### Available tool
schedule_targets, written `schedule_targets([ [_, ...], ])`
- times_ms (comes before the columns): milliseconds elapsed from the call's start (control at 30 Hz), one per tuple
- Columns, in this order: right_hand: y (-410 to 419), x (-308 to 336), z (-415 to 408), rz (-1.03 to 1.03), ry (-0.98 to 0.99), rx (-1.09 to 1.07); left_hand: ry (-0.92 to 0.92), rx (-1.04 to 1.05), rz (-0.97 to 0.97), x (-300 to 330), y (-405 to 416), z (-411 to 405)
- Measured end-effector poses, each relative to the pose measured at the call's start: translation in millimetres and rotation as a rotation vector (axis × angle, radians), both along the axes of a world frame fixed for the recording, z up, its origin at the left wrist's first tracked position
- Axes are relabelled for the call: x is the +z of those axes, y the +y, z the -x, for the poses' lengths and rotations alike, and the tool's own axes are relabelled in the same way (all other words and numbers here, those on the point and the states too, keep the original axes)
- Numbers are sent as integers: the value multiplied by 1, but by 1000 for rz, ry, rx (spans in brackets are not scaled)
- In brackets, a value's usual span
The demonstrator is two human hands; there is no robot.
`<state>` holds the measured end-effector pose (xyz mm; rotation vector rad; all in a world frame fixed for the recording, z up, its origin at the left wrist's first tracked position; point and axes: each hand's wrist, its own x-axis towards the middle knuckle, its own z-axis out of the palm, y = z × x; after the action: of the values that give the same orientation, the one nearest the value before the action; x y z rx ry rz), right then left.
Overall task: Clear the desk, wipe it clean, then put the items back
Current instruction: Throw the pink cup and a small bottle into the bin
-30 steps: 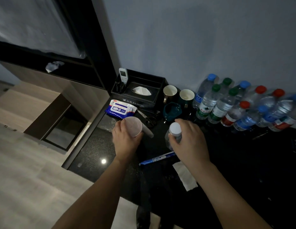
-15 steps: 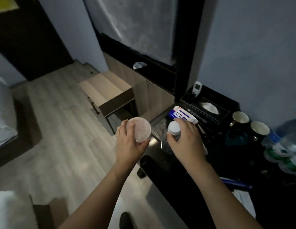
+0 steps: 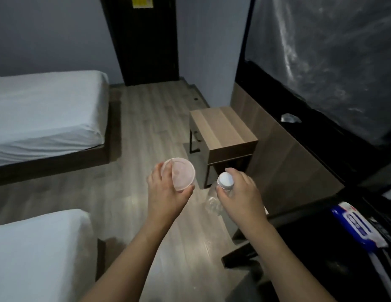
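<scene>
The left hand (image 3: 166,192) grips a lidded plastic cup (image 3: 181,173) and the right hand (image 3: 240,195) a clear white-capped bottle (image 3: 223,186) over the floor (image 3: 146,131), left of the desk (image 3: 334,258).

A dim hotel-style bedroom. Two beds with plain white sheets, one (image 3: 46,114) at the left and another (image 3: 37,253) nearer, stand on wood-plank flooring (image 3: 146,127). A small wooden side table (image 3: 223,129) sits by the wall, near a dark door (image 3: 144,40).
</scene>
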<state>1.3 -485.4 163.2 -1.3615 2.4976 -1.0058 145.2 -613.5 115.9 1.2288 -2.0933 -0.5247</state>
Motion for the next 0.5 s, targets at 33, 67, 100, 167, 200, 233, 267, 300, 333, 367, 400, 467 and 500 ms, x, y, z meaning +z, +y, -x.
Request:
schedule_targets([
  [33, -18, -1, -5, -7, -8, 20, 12, 20, -14, -1, -15, -10],
  [67, -35, -2, -9, -15, -16, 36, 18, 39, -25, -1, -30, -18],
  [100, -53, -3, -12, -20, -29, 48, 18, 60, -37, -3, -45, -23],
  [167, -88, -7, -14, -20, -64, 69, 7, 93, -52, -7, -74, -29],
  [200, -105, -10, -12, -23, -74, 75, 1, 104, -56, -10, -88, -29],
  [233, -123, -12, -10, -27, -77, 78, -1, 113, -63, -13, -102, -29],
  [267, -141, -15, -7, -29, -81, 81, 4, 115, -72, -15, -116, -27],
  [300, -160, -18, -2, -23, -92, 86, 11, 114, -79, -18, -131, -24],
  [333, -179, -21, 3, -12, -106, 89, 13, 110, -83, -21, -147, -20],
  [367, -198, -24, 10, 2, -115, 91, 7, 106, -81, -23, -165, -16],
  [400, -217, -27, 18, 14, -119, 92, -4, 102, -73, -23, -183, -11],
  [467, -254, -28, 37, 23, -139, 85, -22, 97, -57, -19, -221, 0],
  [500, -270, -27, 46, 23, -155, 74, -32, 92, -53, -15, -239, 6],
])
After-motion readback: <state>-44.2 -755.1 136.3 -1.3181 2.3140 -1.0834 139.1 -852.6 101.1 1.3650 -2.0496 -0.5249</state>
